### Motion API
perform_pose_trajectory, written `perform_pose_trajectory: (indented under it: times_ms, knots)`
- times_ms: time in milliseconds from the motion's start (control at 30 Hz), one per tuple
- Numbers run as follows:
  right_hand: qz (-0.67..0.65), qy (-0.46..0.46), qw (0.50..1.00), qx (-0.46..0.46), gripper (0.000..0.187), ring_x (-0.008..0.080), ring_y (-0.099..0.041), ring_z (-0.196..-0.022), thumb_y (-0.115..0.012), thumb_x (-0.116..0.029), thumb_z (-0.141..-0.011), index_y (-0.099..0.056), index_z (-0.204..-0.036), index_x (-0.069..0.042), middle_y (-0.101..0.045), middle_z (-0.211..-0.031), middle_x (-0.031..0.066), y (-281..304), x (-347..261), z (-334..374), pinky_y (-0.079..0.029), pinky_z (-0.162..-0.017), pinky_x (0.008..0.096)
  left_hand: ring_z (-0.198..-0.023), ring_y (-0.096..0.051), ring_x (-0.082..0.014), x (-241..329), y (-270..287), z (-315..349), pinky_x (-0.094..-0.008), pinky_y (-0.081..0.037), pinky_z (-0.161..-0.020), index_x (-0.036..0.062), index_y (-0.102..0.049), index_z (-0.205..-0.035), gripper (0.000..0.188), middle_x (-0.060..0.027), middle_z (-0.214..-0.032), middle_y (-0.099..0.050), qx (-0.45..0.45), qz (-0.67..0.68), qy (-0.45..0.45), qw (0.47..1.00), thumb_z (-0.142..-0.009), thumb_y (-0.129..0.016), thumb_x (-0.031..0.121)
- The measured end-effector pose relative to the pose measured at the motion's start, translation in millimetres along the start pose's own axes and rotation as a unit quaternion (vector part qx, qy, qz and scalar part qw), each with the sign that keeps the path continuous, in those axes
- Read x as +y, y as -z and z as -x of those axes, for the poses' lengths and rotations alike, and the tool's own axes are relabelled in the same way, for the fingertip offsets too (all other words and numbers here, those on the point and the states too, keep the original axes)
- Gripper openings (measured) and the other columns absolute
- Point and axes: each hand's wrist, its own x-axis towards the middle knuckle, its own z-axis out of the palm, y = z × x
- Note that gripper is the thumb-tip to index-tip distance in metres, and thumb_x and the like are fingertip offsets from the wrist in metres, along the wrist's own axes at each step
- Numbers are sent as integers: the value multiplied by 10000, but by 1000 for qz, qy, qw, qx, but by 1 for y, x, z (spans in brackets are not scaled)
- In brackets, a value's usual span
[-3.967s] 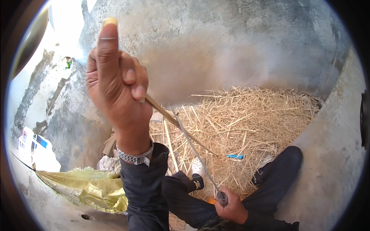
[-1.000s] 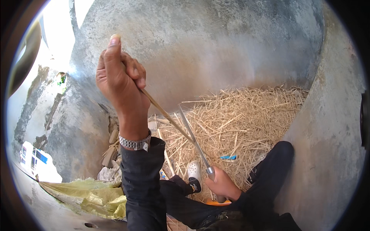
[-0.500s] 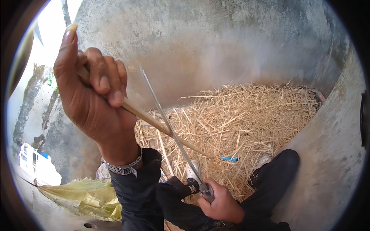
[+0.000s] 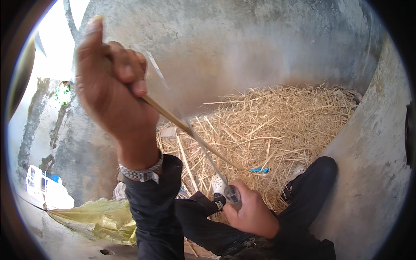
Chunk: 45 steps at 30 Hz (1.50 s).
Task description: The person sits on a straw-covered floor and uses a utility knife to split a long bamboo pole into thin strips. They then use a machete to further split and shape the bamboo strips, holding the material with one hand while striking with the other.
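Note:
My left hand [image 4: 117, 97], blurred and raised at the left, has its fingers curled around a thin tan stick [image 4: 173, 120], thumb pointing up. The stick slants down to the right, its lower end over the straw. Low in the middle, my right hand [image 4: 255, 214] is wrapped round the grey handle of a long, narrow knife [image 4: 212, 162]. Its blade points up and left and crosses the stick; motion smears much of it. Whether the edge bites into the stick, I cannot tell. A silver bracelet [image 4: 141, 173] circles my left wrist.
Shavings or straw [image 4: 277, 123] cover the floor beyond my feet, with a small blue scrap [image 4: 259, 170] on top. A concrete wall [image 4: 260, 39] curves around behind. At lower left lie a yellowish sack [image 4: 97, 219] and a white bag [image 4: 45, 186]. My shoe [image 4: 219, 184] stands near the knife.
My left hand has shifted right and slightly up, with the stick still in it. The knife's blade, sharper before, is now smeared. My right hand sits a little higher in view.

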Motion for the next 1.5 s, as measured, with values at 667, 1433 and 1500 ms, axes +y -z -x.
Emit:
perform_pose_trajectory:
  times_ms: [667, 1433, 1500]
  knots:
    - [49, -10, 999, 6, 308, 245, -606, -549, -592, -67, -776, -508, -1047, 52, -582, -636, 168, 31, 0, 0, -457, -539, 350, -468, -529, -69, -27, -28, -13, -228, -457, -483, 109, -543, -679, 265, -7, -530, -540, 40, -21, -35, 998, -848, -724, 204]
    - [8, -23, 999, -48, 257, 394, -627, -651, -575, -91, -790, -508, -1003, 35, -567, -673, 240, -19, 10, -7, -472, -590, 434, -502, -389, -63, -3, 31, -17, -237, -416, -569, 129, -521, -612, 307, 44, -513, -376, 109, -88, -33, 990, -889, -648, 163]
    - [-25, -18, 999, -43, 263, 391, -638, -698, -582, -96, -797, -510, -1010, 40, -590, -718, 245, -32, 20, -14, -487, -625, 430, -497, -398, -73, 0, 37, -20, -254, -416, -574, 150, -493, -615, 316, 27, -506, -400, 121, -80, -29, 989, -860, -692, 165]
